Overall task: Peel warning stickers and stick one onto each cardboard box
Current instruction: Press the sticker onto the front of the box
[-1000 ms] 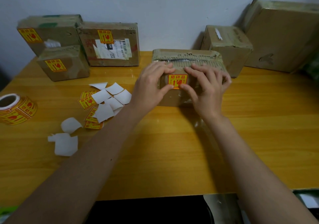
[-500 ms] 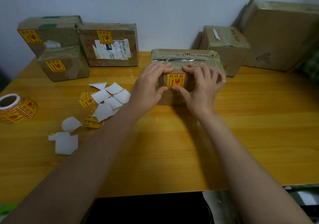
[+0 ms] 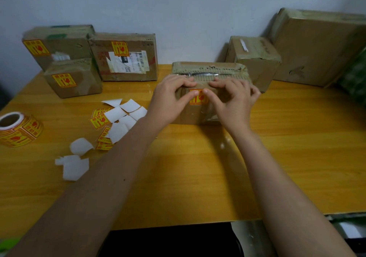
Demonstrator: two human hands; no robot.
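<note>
- Middle box sits at the centre of the table, its front face turned toward the near edge, a torn taped seam along its top.
- Warning sticker already lies on that front face, near the upper edge, with its top edge covered by both thumbs.
- Left hand rests on the left part of the box, fingers laid over the top edge, thumb pressing the sticker's upper left corner; nothing gripped, only pressed.
- Right hand mirrors it on the right, fingers spread over the top edge, thumb on the upper right corner; likewise flat and pressing, holding nothing.
- Judged thin, light and limp, that sticker: prone to creasing or trapping air, so best smoothed outward from the middle with thumb pads.
- Looks stiff enough, the cardboard, to take firm thumb pressure, though likely light enough to slide on the smooth wood; bracing with fingers over the top seems wise.
- Glossy tape patches on the front face may grip the adhesive less well than bare cardboard.
- Three labelled boxes stand far left; two unlabelled boxes wait far right, with no sticker showing.
- Sticker roll at the near left edge, loose stickers and peeled white backings lie between roll and box.
- For the next peel, probably easiest to lift at a corner with a fingernail.
</note>
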